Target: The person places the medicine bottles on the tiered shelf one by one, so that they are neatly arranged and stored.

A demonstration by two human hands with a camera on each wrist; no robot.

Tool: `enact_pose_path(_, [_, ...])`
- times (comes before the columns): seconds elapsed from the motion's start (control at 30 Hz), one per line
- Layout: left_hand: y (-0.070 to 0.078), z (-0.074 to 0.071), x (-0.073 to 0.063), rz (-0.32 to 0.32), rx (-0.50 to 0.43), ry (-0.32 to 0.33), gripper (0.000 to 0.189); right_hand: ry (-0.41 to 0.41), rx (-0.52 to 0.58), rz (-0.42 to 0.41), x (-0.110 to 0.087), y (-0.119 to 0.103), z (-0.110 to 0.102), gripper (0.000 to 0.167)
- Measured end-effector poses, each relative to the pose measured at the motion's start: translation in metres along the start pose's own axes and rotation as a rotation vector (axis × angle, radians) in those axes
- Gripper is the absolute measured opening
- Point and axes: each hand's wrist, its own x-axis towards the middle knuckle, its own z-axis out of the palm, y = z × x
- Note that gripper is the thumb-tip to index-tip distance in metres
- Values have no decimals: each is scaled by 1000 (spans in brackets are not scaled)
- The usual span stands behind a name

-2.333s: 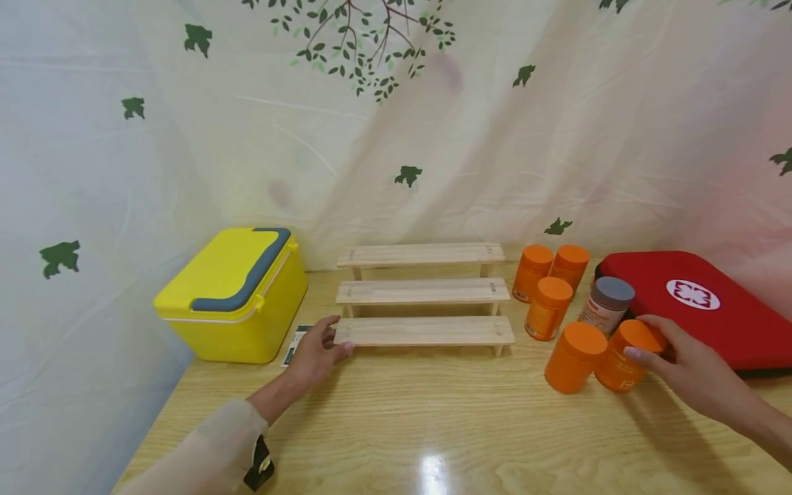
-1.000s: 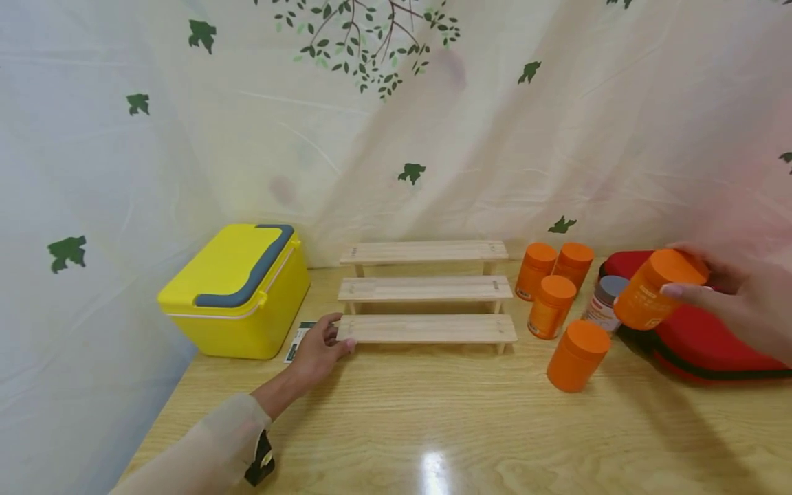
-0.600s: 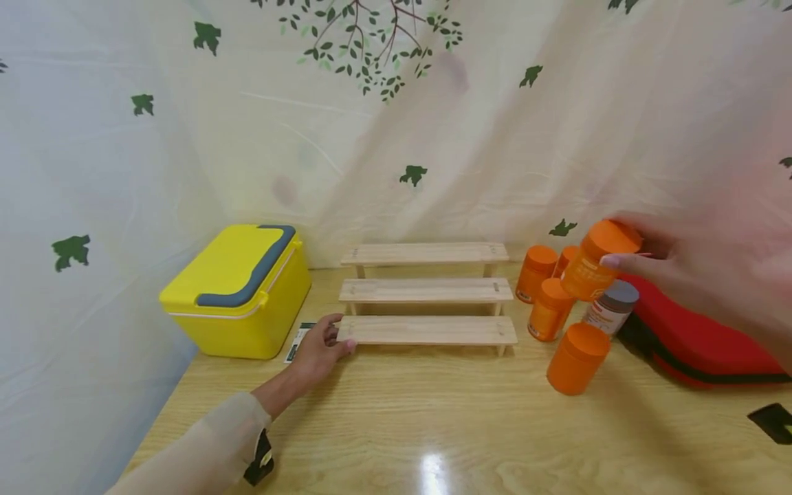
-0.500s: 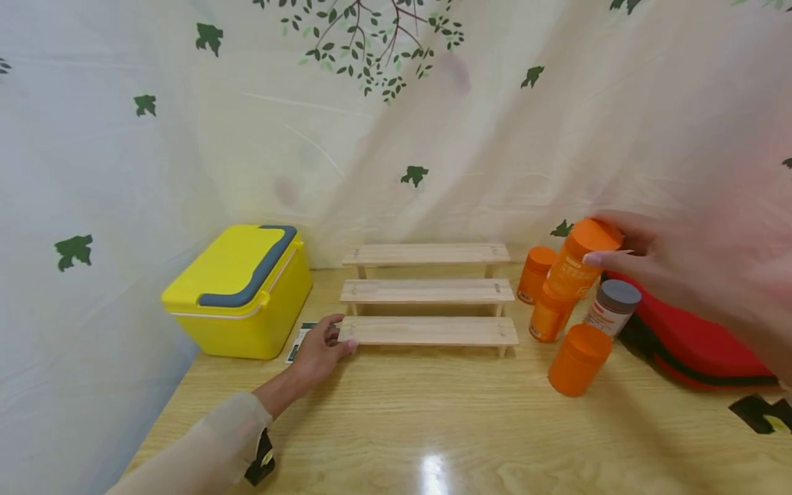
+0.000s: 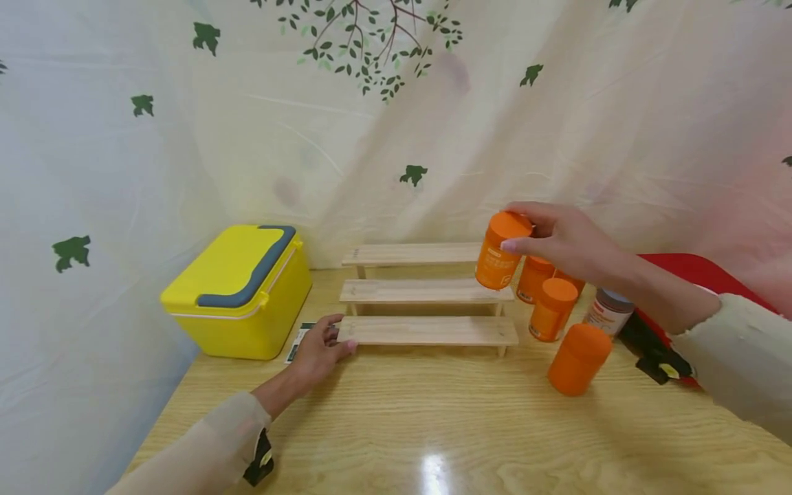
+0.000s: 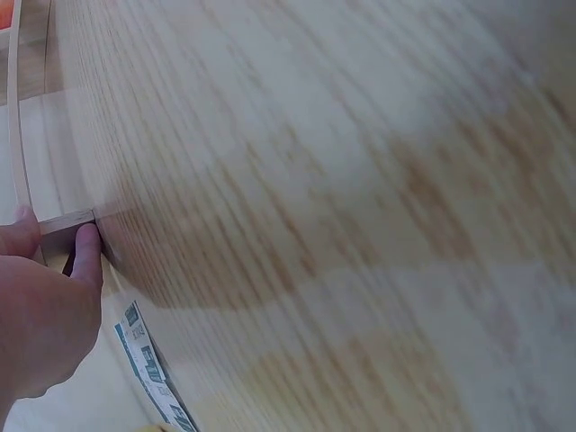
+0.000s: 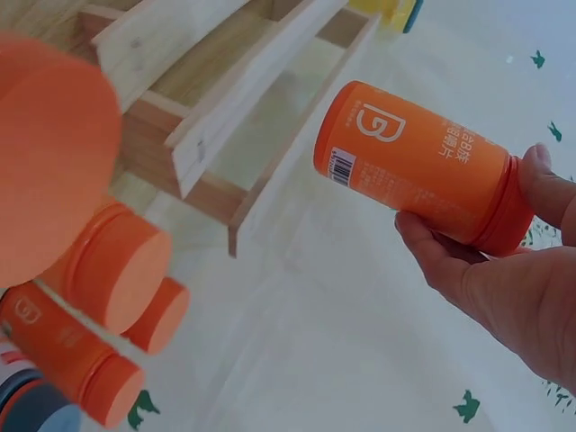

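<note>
My right hand (image 5: 566,237) grips an orange pill bottle (image 5: 496,258) near its cap. The bottle is held in the air over the right end of a three-tier wooden display rack (image 5: 427,292), slightly tilted. In the right wrist view the bottle (image 7: 414,162) shows a white logo and a barcode. My left hand (image 5: 318,350) holds the left end of the rack's lowest step, thumb in front. The left wrist view shows thumb and finger of that hand (image 6: 54,306) pinching the step's end piece.
Several orange bottles (image 5: 553,309) stand right of the rack, one nearer the front (image 5: 579,361). Beside them are a grey-capped bottle (image 5: 609,311) and a red case (image 5: 687,265), partly behind the right arm. A yellow cooler box (image 5: 235,295) and a printed card (image 5: 299,342) lie to the left.
My right hand has lifted the orange bottle from beside the red case and carried it left, past the other bottles, to the rack. The left hand has stayed on the rack.
</note>
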Motion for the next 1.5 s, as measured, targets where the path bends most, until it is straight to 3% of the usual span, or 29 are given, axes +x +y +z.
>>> enact_pose_path(0.27, [3, -2, 0, -21, -18, -8, 59, -12, 68, -74, 28, -17, 7, 57])
enact_pose_path(0.73, [1, -2, 0, -37, -22, -11, 59, -31, 174, -108, 86, -44, 35, 48])
enact_pose_path(1.2, [2, 0, 0, -31, 22, 3, 58, -63, 270, -164, 130, -49, 68, 42])
enact_pose_path(1.5, [2, 0, 1, -33, 19, -3, 58, -69, 305, -135, 149, -48, 85, 37])
